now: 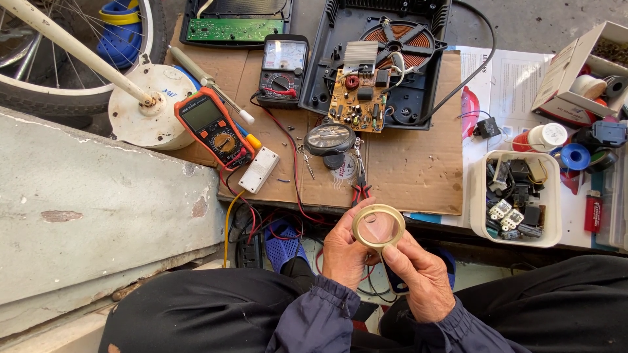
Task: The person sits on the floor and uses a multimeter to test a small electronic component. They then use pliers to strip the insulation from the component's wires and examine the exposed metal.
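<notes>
Daylight fell evenly on a low bench (pixel 418 176) covered with brown cardboard. A chipped grey concrete slab (pixel 98 216) stood at left, a bicycle wheel (pixel 39 78) behind it. Grey concrete floor (pixel 523 23) beyond.

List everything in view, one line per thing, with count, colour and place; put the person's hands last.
Tape roll: one, tan, held in both hands, centre bottom.
Digital meter: one, orange, left on the cardboard.
Analogue meter: one, black, top centre.
Cooker base: one, black, opened, copper coil showing, top centre.
Circuit board: one, tan, lying on the cooker base.
Green board: one, top left.
Magnifier: one, black, centre.
White box: one, beside the digital meter.
Parts tub: one, white, right.
Cardboard: one sheet, brown, under the tools.
Wheel: one, top left.
Left hand: grip on the roll's left edge.
Right hand: grip on its lower right edge.
</notes>
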